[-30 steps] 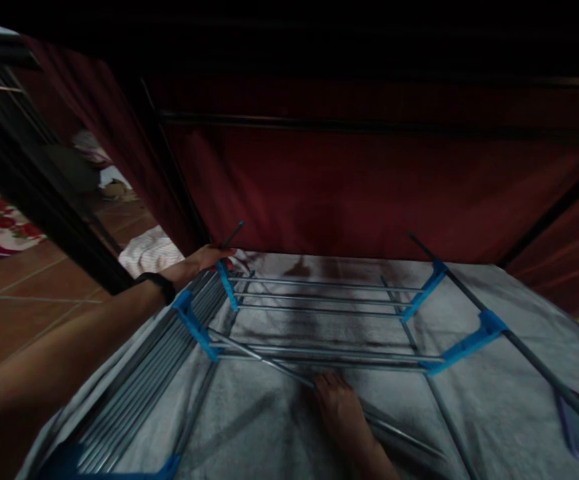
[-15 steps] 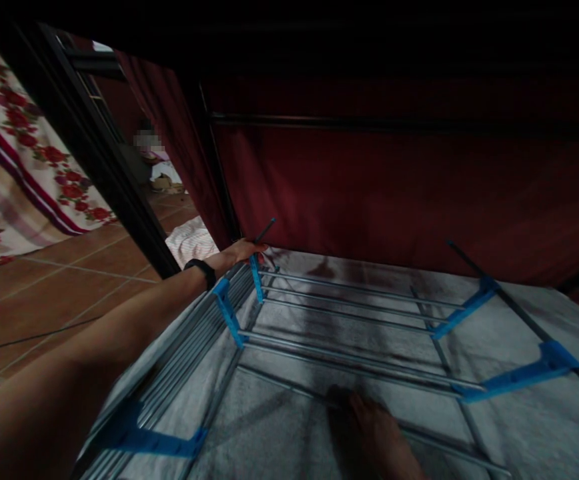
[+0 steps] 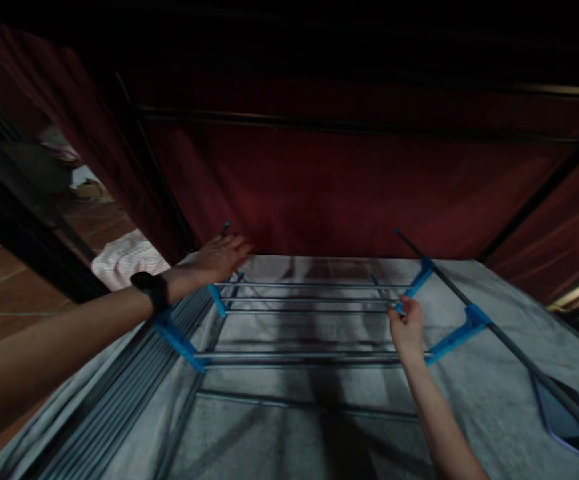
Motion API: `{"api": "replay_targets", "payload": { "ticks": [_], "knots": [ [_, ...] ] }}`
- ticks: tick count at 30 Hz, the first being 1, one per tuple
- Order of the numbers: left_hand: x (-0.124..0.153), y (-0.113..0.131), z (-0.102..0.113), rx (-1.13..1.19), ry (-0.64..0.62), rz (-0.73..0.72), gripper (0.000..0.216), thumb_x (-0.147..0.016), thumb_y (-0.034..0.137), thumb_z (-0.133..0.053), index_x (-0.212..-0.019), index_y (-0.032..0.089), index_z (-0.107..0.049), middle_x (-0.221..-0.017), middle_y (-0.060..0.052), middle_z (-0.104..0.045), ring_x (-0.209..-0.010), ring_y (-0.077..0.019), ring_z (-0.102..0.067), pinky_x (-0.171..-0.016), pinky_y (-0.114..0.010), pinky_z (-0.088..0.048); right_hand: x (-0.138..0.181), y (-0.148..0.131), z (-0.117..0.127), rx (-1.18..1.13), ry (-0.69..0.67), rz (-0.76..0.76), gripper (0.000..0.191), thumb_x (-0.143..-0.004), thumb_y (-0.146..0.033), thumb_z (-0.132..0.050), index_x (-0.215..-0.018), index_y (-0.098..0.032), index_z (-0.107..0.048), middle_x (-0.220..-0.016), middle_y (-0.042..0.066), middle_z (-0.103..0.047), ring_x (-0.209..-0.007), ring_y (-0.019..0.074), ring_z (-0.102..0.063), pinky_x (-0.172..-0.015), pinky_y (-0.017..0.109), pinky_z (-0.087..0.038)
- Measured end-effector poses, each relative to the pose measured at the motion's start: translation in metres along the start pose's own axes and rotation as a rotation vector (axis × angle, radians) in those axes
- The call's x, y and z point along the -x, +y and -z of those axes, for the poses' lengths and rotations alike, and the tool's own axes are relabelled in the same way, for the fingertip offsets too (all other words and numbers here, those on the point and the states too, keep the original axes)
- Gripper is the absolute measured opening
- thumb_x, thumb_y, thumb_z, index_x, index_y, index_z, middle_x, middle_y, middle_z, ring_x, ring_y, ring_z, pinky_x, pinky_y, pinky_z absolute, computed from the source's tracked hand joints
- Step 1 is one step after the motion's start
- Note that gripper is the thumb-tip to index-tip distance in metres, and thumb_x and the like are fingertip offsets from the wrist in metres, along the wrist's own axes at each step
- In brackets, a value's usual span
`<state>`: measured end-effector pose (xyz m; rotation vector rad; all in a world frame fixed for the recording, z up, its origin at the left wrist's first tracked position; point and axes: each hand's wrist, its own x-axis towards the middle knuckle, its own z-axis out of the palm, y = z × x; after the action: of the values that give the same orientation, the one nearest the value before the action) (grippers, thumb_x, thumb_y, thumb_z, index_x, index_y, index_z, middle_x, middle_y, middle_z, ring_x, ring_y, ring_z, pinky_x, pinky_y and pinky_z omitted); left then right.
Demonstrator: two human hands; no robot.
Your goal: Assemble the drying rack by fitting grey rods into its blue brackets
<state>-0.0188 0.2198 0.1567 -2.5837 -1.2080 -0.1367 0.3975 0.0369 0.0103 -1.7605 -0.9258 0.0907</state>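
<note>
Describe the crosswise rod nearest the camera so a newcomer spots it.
Below the dark red curtain lies a grey sheet bearing a rack with blue brackets. On the camera's side of those brackets, one metal rod lies crosswise. Unlike its neighbours, it shows no blue bracket at either end.

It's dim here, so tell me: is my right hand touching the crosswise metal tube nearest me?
Apart. In the head view, your right hand is farther off, at the blue bracket, with grey sheet showing between hand and metal tube.
</note>
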Motion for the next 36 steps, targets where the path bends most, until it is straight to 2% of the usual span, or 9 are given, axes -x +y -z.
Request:
{"api": "replay_targets", "payload": {
  "ticks": [2,4,8,11,14,18,28,31,36],
  "knots": [
    [-0.017,0.041,-0.010,0.089,-0.026,-0.145,0.046,-0.099,0.036,-0.043,-0.142,0.021,-0.050,-0.146,-0.013,-0.049,-0.133,-0.0283,-0.046,-0.111,-0.043,-0.033,-0.030,0.018,-0.004,0.046,0.165,-0.082,0.055,-0.073,-0.035,-0.055,-0.123,-0.013,-0.049,-0.121,0.019,-0.055,-0.114,0.0313,-0.052,-0.100,0.046,-0.041],
    [-0.033,0.088,-0.024,0.186,-0.003,-0.253,0.046,-0.099,0.038,-0.045,-0.141,0.020,-0.050,-0.144,-0.014,-0.052,-0.130,-0.0268,-0.049,-0.110,-0.040,-0.036,-0.053,0.030,-0.010,0.039,0.205,-0.085,0.060,-0.067,-0.029,-0.055,-0.124,-0.013,-0.046,-0.120,0.018,-0.054,-0.117,0.0309,-0.050,-0.104,0.046,-0.038],
    [-0.060,0.166,-0.057,0.278,0.015,-0.250,0.045,-0.097,0.034,-0.051,-0.139,0.019,-0.050,-0.140,-0.016,-0.056,-0.130,-0.0290,-0.051,-0.107,-0.045,-0.039,-0.083,0.043,-0.019,-0.095,0.238,-0.149,0.059,-0.066,-0.027,-0.053,-0.123,-0.019,-0.039,-0.106,0.009,-0.056,-0.097,0.0230,-0.058,-0.093,0.038,-0.047],
    [-0.073,0.191,-0.075,0.298,-0.019,-0.206,0.040,-0.097,0.029,-0.049,-0.136,0.017,-0.050,-0.132,-0.016,-0.062,-0.122,-0.0284,-0.059,-0.100,-0.044,-0.045,-0.094,0.049,-0.018,-0.078,0.201,-0.156,0.050,-0.065,-0.029,-0.056,-0.114,-0.022,-0.044,-0.093,0.004,-0.059,-0.088,0.0229,-0.059,-0.087,0.037,-0.049],
    [-0.081,0.194,-0.081,0.303,-0.040,-0.186,0.030,-0.101,0.034,-0.041,-0.122,0.019,-0.057,-0.114,-0.013,-0.070,-0.105,-0.0250,-0.067,-0.086,-0.036,-0.049,-0.099,0.052,-0.015,0.017,0.109,-0.152,0.034,-0.066,-0.032,-0.055,-0.099,-0.023,-0.050,-0.089,0.007,-0.062,-0.089,0.0263,-0.060,-0.085,0.039,-0.048],
    [-0.091,0.186,-0.074,0.343,-0.085,-0.175,0.040,-0.103,0.048,-0.030,-0.108,0.023,-0.061,-0.096,-0.008,-0.073,-0.087,-0.0219,-0.069,-0.074,-0.031,-0.048,-0.098,0.053,-0.013,0.106,0.087,-0.132,0.025,-0.073,-0.033,-0.047,-0.095,-0.023,-0.053,-0.086,0.009,-0.064,-0.091,0.0285,-0.062,-0.082,0.040,-0.047],
    [-0.120,0.164,-0.067,0.631,-0.425,-0.263,0.046,-0.096,0.056,-0.039,-0.089,0.020,-0.066,-0.089,-0.004,-0.071,-0.077,-0.0167,-0.065,-0.065,-0.025,-0.044,-0.099,0.046,-0.011,0.068,0.036,-0.133,0.023,-0.072,-0.028,-0.050,-0.094,-0.024,-0.057,-0.084,0.008,-0.067,-0.091,0.0266,-0.064,-0.083,0.038,-0.049],
    [-0.113,0.159,-0.069,0.452,-0.301,-0.219,0.038,-0.094,0.051,-0.047,-0.098,0.020,-0.068,-0.092,-0.008,-0.073,-0.083,-0.0212,-0.067,-0.070,-0.028,-0.045,-0.099,0.046,-0.011,0.047,0.052,-0.143,0.020,-0.074,-0.030,-0.051,-0.092,-0.024,-0.057,-0.083,0.007,-0.067,-0.089,0.0257,-0.064,-0.083,0.037,-0.049],
    [-0.094,0.168,-0.056,0.188,-0.055,-0.241,0.036,-0.100,0.042,-0.042,-0.105,0.018,-0.067,-0.100,-0.014,-0.073,-0.091,-0.0275,-0.069,-0.078,-0.036,-0.046,-0.098,0.049,-0.012,0.015,0.042,-0.135,0.019,-0.076,-0.038,-0.053,-0.090,-0.024,-0.055,-0.080,0.006,-0.066,-0.085,0.0257,-0.064,-0.080,0.037,-0.048]
  ]
}}
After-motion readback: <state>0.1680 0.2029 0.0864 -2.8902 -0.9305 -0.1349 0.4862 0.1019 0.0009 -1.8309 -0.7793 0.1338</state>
